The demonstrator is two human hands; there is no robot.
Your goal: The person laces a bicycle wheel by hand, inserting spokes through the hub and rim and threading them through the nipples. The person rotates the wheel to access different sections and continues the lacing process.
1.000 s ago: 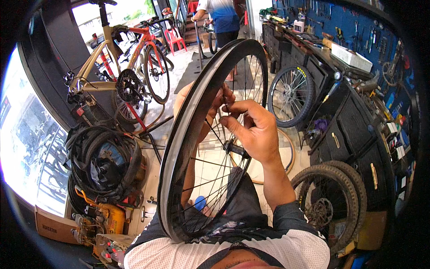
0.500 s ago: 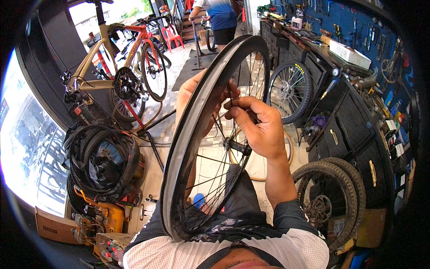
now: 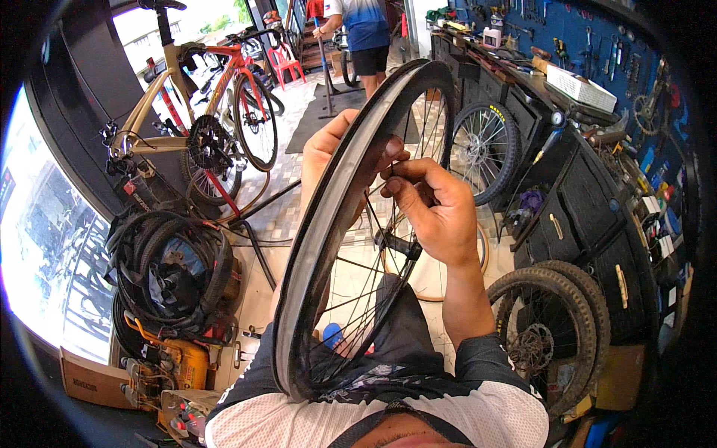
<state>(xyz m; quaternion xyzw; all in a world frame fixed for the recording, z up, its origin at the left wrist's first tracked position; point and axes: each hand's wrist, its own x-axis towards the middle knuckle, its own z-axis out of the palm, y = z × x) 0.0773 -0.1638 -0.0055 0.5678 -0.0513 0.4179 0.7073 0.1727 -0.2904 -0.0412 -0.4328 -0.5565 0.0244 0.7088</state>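
Observation:
A black bicycle wheel without a tyre stands tilted in front of me, its rim resting low against my lap. Thin black spokes run to the hub. My left hand is wrapped around the rim from the far left side, its thumb and fingertips showing inside the wheel. Close to those fingertips, my right hand pinches a dark spoke between thumb and forefinger, just inside the rim. The rim hides part of my left hand, and the exact end of the spoke is too small to make out.
Left stand a tan bicycle frame, a pile of black tyres and a yellow machine. Right are dark drawers, a knobby-tyred wheel and leaning tyres. Another person stands beyond, holding a stand.
My left thumb and fingertips have shifted slightly inside the rim, and the wheel has tipped a little to the right. My right hand keeps its pinch. The other person has shifted slightly.

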